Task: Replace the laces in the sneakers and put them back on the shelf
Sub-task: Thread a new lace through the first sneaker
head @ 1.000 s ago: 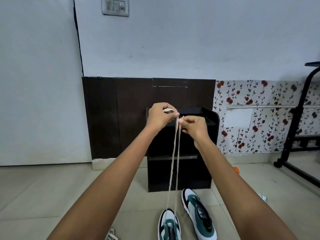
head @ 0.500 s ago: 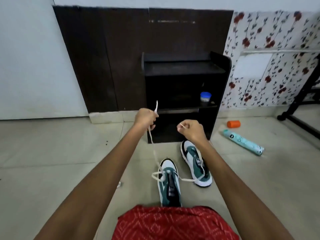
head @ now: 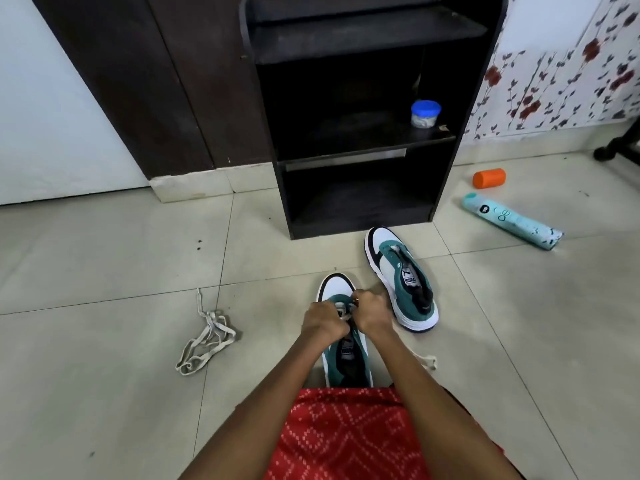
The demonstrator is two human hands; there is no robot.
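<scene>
A green, white and black sneaker (head: 347,355) lies on the floor in front of my knees, toe pointing away. My left hand (head: 323,322) and my right hand (head: 372,311) are both closed on its white lace (head: 343,311) over the front eyelets. A loop of that lace (head: 427,362) trails on the tile right of my right forearm. The second sneaker (head: 401,277) lies to the right, without a lace that I can see. A loose pile of white lace (head: 206,336) lies on the floor to the left. The black shelf (head: 349,116) stands ahead.
A small jar with a blue lid (head: 425,113) sits on the shelf's middle board. On the floor at right lie a teal spray can (head: 512,221) and an orange cap (head: 489,177). Red patterned cloth (head: 346,434) covers my lap. A black stand's foot (head: 616,148) is far right.
My hands came down from chest height, where they held the lace ends up, to the sneaker's eyelets. The view tilted down toward the floor.
</scene>
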